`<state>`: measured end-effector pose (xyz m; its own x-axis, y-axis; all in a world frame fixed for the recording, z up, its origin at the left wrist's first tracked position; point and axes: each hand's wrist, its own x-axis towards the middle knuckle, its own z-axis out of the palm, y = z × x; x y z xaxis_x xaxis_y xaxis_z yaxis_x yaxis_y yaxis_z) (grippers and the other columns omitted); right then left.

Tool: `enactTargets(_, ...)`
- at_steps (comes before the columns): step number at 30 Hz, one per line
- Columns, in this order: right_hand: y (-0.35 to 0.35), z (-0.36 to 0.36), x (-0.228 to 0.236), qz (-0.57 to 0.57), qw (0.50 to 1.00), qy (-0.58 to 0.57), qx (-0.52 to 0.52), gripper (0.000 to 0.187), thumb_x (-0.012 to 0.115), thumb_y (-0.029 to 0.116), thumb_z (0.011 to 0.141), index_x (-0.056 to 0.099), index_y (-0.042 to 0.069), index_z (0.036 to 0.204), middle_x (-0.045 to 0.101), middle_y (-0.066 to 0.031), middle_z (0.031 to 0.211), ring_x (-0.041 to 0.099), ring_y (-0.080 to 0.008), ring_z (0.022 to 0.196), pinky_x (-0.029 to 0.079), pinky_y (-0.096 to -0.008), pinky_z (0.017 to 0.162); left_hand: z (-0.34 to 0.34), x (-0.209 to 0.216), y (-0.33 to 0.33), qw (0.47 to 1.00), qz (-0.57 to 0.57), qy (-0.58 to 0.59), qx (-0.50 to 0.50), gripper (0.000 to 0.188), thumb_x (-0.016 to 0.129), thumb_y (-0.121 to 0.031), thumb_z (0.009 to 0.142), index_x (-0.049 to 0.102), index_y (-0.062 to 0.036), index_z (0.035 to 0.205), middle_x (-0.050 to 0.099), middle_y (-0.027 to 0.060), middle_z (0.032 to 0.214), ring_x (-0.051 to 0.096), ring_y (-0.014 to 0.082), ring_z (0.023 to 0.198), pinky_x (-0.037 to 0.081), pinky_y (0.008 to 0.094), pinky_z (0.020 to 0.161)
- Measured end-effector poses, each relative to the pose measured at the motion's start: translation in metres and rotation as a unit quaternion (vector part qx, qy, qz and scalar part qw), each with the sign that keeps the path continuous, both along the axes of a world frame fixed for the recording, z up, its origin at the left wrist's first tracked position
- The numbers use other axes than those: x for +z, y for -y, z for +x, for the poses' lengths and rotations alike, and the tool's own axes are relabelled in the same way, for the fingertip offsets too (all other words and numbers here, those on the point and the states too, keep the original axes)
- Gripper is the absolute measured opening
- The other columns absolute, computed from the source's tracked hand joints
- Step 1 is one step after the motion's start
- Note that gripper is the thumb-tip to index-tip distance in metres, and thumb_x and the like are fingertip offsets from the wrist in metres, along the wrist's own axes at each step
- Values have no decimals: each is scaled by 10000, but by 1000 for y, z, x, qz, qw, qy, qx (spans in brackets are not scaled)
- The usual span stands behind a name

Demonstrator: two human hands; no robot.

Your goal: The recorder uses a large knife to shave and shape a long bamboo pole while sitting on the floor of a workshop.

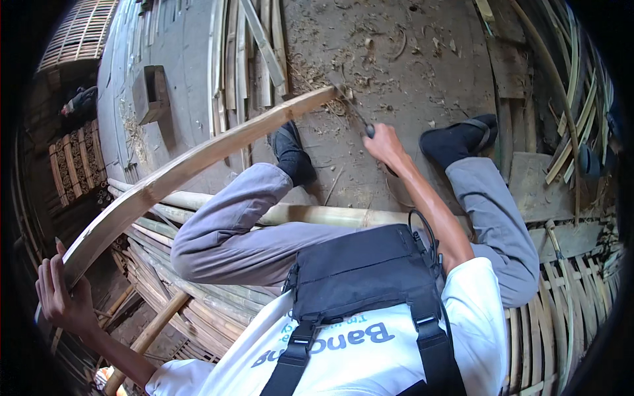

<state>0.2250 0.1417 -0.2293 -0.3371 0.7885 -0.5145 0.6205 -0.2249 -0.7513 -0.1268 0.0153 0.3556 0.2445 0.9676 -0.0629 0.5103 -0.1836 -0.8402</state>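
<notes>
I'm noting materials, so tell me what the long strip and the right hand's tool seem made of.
The long strip looks like split bamboo, matte and unvarnished: pale tan, with a node-like mark. The tool's blade is probably dull metal, judging by its slim, dark profile; its dark handle, mostly hidden, could be wood or plastic.

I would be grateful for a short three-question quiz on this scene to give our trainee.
1. Which hand holds the dark-handled tool?
2. True or false: the left hand touches nothing.
3. What is the main colour of the person's shirt? A) grey B) white C) black

Key:
1. The right hand.
2. False: the left hand holds the long pale strip near its lower-left end.
3. B.
</notes>
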Motion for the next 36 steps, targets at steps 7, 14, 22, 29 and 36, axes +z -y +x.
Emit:
enactTargets(7, 1, 2, -14, 49, 999, -2, 6, 236, 578, 142, 766, 644, -73, 836, 637, -321, 823, 654, -446, 825, 527, -492, 757, -5, 13, 1, 1000, 3, -5, -13, 581, 707, 14, 617, 623, -56, 1188, 654, 148, 1112, 629, 347, 1011, 504, 429, 866)
enactTargets(14, -15, -17, 43, 29, 999, -30, 21, 268, 566, 191, 780, 649, -47, 869, 633, -319, 810, 645, -457, 817, 516, -498, 742, 13, 6, -1, 1000, 1, -4, -7, 461, 657, 12, 611, 642, 1, 1072, 661, 164, 1037, 642, 363, 948, 519, 421, 790)
enactTargets(22, 5, 1, -24, -28, 999, 27, -19, 269, 600, 149, 752, 653, -91, 863, 633, -337, 845, 638, -471, 860, 524, -476, 784, 17, -8, -14, 995, -11, 29, 90, 454, 657, 25, 629, 598, -6, 1079, 629, 150, 1037, 608, 343, 954, 481, 413, 841)
enactTargets(29, 8, 3, 0, -25, 998, 48, 9, 272, 609, 154, 776, 672, -87, 887, 637, -337, 858, 650, -455, 868, 535, -473, 785, 13, -15, -4, 994, 18, 29, 105, 481, 664, 20, 650, 602, -11, 1126, 639, 156, 1086, 612, 347, 970, 486, 428, 855)
enactTargets(36, 2, 0, 10, -9, 999, 45, 24, 279, 609, 160, 774, 663, -103, 853, 634, -341, 820, 652, -466, 826, 547, -463, 760, 49, -37, -13, 972, -59, 124, 191, 411, 703, -237, 810, 560, 42, 1076, 597, 190, 960, 577, 362, 874, 449, 423, 778)
